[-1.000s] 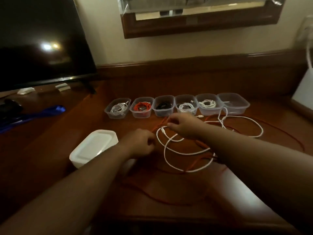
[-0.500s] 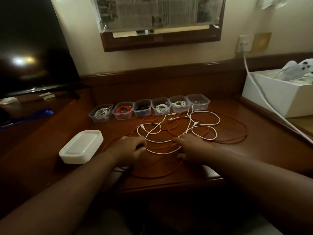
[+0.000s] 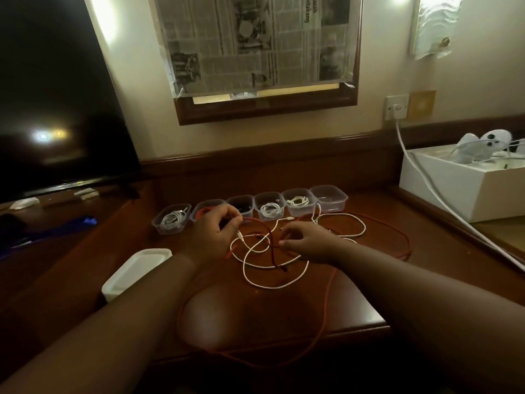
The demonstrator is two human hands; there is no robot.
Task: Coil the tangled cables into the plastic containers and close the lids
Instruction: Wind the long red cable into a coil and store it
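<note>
A red cable [image 3: 403, 240] and a white cable [image 3: 272, 285] lie tangled in loops on the wooden desk [image 3: 284, 308]. My left hand [image 3: 211, 231] pinches the red cable and holds a loop of it lifted above the desk. My right hand [image 3: 309, 241] has curled fingers at the tangle, pinching the white cable. Behind the hands stands a row of several clear plastic containers [image 3: 329, 199]; most hold a coiled cable, the rightmost looks nearly empty. A stack of white lids [image 3: 136, 273] sits at the left of the tangle.
A dark TV screen [image 3: 56, 109] stands at the left. A white box [image 3: 466, 189] with a white cord [image 3: 426, 180] from the wall socket sits at the right. The red cable hangs over the desk's front edge. A blue item [image 3: 71, 224] lies far left.
Both hands rose from the desk's front edge toward the containers. My left hand lifted a loop of the red cable; my right moved onto the white cable. The camera tilted up.
</note>
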